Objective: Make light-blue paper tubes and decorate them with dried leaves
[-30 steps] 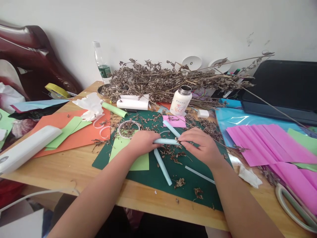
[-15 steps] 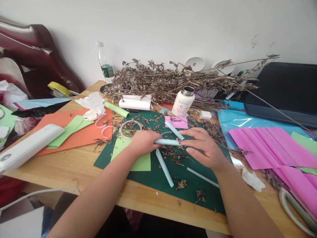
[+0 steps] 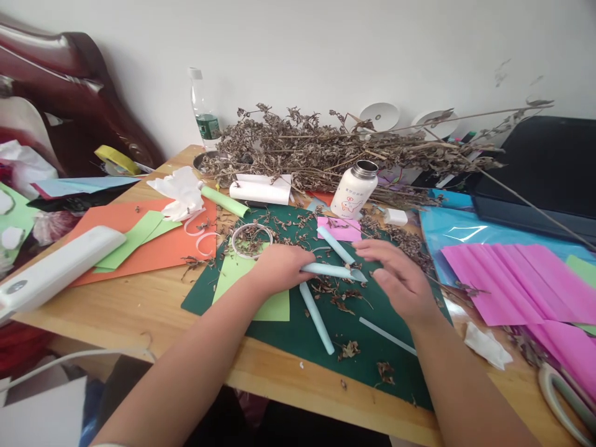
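Observation:
My left hand [image 3: 289, 268] is closed around the left end of a light blue rolled paper tube [image 3: 328, 269], whose right end flares open in a pointed flap. Just right of that flap, my right hand [image 3: 401, 279] hovers with its fingers apart and holds nothing. A second blue paper tube [image 3: 336, 246] lies behind the held one, partly over a pink slip [image 3: 347, 230]. Nearer to me a third blue tube [image 3: 317, 320] rests on the green cutting mat [image 3: 288, 344]. Dry leaf crumbs [image 3: 333, 287] are scattered beneath and around the tubes.
Dried plant stalks [image 3: 307, 146] spread along the back by a white bottle [image 3: 356, 191]. A tape ring [image 3: 234, 242] surrounds leaf bits on the mat. Pink crepe paper [image 3: 507, 279] and scissors [image 3: 556, 397] lie right; orange paper [image 3: 153, 254] lies left.
My right hand has moved off the held tube's right end, to the right. That end now shows a loose flap. The whole view has shifted slightly.

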Demonstrator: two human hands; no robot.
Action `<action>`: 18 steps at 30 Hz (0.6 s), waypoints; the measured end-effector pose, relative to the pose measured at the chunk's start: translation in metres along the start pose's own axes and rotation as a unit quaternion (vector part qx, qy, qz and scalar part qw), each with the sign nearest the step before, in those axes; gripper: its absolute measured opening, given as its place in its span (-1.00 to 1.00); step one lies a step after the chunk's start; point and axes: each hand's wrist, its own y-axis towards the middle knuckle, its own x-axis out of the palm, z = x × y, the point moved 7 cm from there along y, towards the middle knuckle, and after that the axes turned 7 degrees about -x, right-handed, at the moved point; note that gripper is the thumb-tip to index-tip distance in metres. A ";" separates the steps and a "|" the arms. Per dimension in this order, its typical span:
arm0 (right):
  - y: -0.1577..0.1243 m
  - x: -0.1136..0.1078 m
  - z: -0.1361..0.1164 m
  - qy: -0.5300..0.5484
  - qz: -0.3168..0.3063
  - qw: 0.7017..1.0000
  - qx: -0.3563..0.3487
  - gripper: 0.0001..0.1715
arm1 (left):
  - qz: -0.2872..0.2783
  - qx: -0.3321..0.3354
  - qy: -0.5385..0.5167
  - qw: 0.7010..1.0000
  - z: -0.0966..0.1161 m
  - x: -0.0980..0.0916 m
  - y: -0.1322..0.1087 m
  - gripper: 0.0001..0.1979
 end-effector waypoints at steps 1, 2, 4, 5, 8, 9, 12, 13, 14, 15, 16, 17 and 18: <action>0.001 0.007 0.000 -0.004 -0.039 0.999 0.003 -0.72 | -0.002 0.006 0.006 1.000 0.001 0.000 0.000 -0.86; 0.001 0.012 0.000 -0.007 -0.070 0.998 0.002 -0.72 | -0.003 0.009 0.010 1.000 0.002 -0.001 0.000 -0.87; 0.002 0.015 -0.002 -0.005 -0.088 0.996 -0.009 -0.76 | -0.005 0.010 0.009 1.000 0.003 -0.002 -0.001 -0.87; 0.003 0.014 -0.003 -0.003 -0.076 0.997 -0.014 -0.77 | -0.005 0.008 0.007 1.000 0.003 -0.003 -0.001 -0.87; 0.004 0.006 -0.005 -0.006 -0.036 0.999 -0.022 -0.79 | -0.007 0.004 -0.003 1.000 0.002 -0.003 0.000 -0.85; 0.004 0.004 -0.006 -0.011 -0.032 0.999 -0.024 -0.79 | -0.006 0.004 -0.007 1.000 0.001 -0.004 0.000 -0.84; 0.004 0.002 -0.007 -0.021 -0.029 0.999 -0.026 -0.77 | 0.001 -0.002 -0.028 1.000 -0.002 -0.004 0.000 -0.81; 0.003 0.001 -0.006 -0.025 -0.023 0.999 -0.023 -0.77 | 0.002 -0.006 -0.034 0.999 -0.002 -0.004 -0.001 -0.79; 0.003 0.000 -0.005 -0.029 -0.014 0.999 -0.018 -0.78 | 0.001 -0.009 -0.040 0.999 -0.003 -0.004 -0.001 -0.77; 0.002 -0.001 -0.004 -0.031 -0.004 0.999 -0.011 -0.78 | -0.001 -0.012 -0.044 0.999 -0.004 -0.004 -0.001 -0.74; 0.001 -0.001 -0.002 -0.032 0.006 0.999 -0.002 -0.79 | -0.003 -0.016 -0.047 0.999 -0.005 -0.004 -0.001 -0.72; 0.001 -0.002 0.000 -0.030 0.013 0.999 0.008 -0.79 | -0.006 -0.019 -0.047 0.999 -0.005 -0.003 -0.001 -0.70; 0.000 -0.002 0.002 -0.026 0.017 0.999 0.020 -0.79 | -0.008 -0.021 -0.048 0.999 -0.006 -0.003 -0.001 -0.70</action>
